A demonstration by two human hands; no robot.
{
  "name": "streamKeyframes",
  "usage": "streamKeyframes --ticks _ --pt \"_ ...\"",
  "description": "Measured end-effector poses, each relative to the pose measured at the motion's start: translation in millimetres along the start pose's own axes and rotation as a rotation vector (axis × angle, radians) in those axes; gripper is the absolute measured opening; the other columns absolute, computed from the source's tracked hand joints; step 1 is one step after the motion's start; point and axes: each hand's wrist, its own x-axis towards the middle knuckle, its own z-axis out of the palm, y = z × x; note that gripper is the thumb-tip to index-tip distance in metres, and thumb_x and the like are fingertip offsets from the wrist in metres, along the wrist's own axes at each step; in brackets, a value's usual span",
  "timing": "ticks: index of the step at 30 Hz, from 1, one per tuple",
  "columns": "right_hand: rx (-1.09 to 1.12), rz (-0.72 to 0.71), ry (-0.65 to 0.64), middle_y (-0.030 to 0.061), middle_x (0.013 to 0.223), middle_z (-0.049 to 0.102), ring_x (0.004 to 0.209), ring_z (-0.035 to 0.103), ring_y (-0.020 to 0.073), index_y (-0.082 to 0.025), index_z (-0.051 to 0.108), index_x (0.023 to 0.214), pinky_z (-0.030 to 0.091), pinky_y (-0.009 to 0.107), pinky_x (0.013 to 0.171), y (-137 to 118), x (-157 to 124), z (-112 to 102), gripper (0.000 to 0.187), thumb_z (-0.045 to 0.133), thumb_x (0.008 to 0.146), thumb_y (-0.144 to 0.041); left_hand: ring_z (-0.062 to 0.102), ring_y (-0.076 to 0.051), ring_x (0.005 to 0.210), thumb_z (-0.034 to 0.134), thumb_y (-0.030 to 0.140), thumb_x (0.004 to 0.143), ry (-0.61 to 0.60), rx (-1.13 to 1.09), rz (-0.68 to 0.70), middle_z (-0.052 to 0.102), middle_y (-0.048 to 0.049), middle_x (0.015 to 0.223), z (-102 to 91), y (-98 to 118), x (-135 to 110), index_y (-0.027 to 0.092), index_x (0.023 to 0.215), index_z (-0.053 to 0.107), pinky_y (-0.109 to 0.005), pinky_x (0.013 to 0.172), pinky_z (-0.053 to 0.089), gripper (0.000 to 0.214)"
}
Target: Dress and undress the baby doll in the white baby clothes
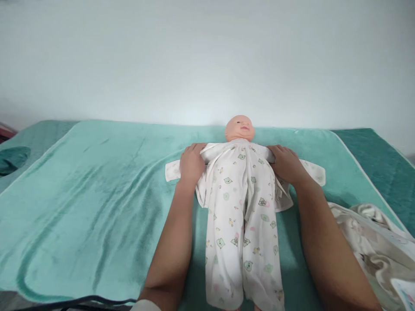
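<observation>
A baby doll (240,128) lies on its back with its head toward the wall. White trousers (228,203) with green and pink animal prints cover its front from near the neck down, with bits of the feet peeking out at the bottom edge. Beneath them shows a matching long-sleeved shirt (317,172), its sleeves spread to both sides. My left hand (192,164) is closed on the shirt at the doll's left-of-picture shoulder. On the opposite shoulder my right hand (287,163) grips the shirt too, fingers curled over the cloth. My fingertips are partly hidden.
A teal blanket (81,194) with soft folds lies under the doll, over a darker green quilted cover (366,149). At lower right sits a clear bag (379,246) of pale cloth. A black cable (94,299) crosses the lower left. Behind rises a white wall (194,60).
</observation>
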Motion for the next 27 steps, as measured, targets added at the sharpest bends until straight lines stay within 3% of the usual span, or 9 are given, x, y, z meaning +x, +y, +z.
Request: streamKeyframes --ticks 5,7,12,19,24,27 --pt "-0.027 -0.099 0.091 0.0145 0.141 0.058 0.129 0.053 0.0327 -0.018 0.045 0.142 0.023 0.06 0.119 -23.6 -6.3 -9.0 0.048 0.035 0.095 -0.015 0.042 -0.02 0.142 0.037 -0.001 0.082 -0.045 -0.085 0.336 0.058 0.0009 0.146 -6.8 13.9 0.0 0.029 0.136 0.059 -0.039 0.118 0.036 0.066" --pt "-0.013 -0.16 0.113 0.0143 0.142 0.056 0.131 0.052 0.0301 -0.019 0.042 0.145 0.024 0.057 0.12 -28.8 -5.6 -9.5 0.049 0.031 0.097 -0.014 0.042 -0.019 0.142 0.036 0.002 0.087 -0.11 -0.093 0.386 0.058 0.0017 0.146 -6.7 18.7 -2.2 0.031 0.142 0.054 -0.038 0.118 0.035 0.065" --pt "-0.017 -0.097 0.085 0.0169 0.132 0.062 0.119 0.057 0.0326 -0.016 0.047 0.141 0.04 0.05 0.107 -28.4 0.1 -2.1 0.046 0.035 0.096 -0.016 0.044 -0.024 0.14 0.035 0.006 0.09 -0.187 0.056 0.271 0.054 -0.004 0.151 1.6 18.2 -5.8 0.029 0.155 0.037 -0.045 0.117 0.033 0.069" --pt "0.001 0.005 0.06 0.0147 0.117 0.069 0.108 0.063 0.0337 -0.018 0.061 0.125 0.044 0.047 0.1 -8.7 2.7 -0.2 0.04 0.05 0.087 -0.024 0.053 -0.032 0.129 0.052 0.013 0.083 -0.225 0.147 0.033 0.066 -0.0037 0.133 -0.4 4.4 -1.4 0.035 0.135 0.056 -0.052 0.112 0.037 0.057" --pt "0.05 -0.04 0.051 0.014 0.118 0.069 0.11 0.063 0.0345 -0.019 0.062 0.127 0.045 0.048 0.1 5.3 3.6 2.2 0.047 0.055 0.082 -0.028 0.054 -0.032 0.125 0.051 0.013 0.084 -0.214 0.129 0.027 0.067 -0.0042 0.13 -1.7 4.3 -1.2 0.035 0.131 0.057 -0.052 0.108 0.04 0.053" --pt "0.047 -0.076 0.04 0.0146 0.131 0.065 0.12 0.059 0.0354 -0.018 0.054 0.138 0.041 0.053 0.106 4.2 -2.0 -2.2 0.055 0.052 0.083 -0.024 0.054 -0.033 0.122 0.051 0.015 0.085 -0.202 0.123 0.041 0.067 -0.0051 0.129 -0.1 4.1 -1.6 0.033 0.132 0.057 -0.053 0.104 0.042 0.051"
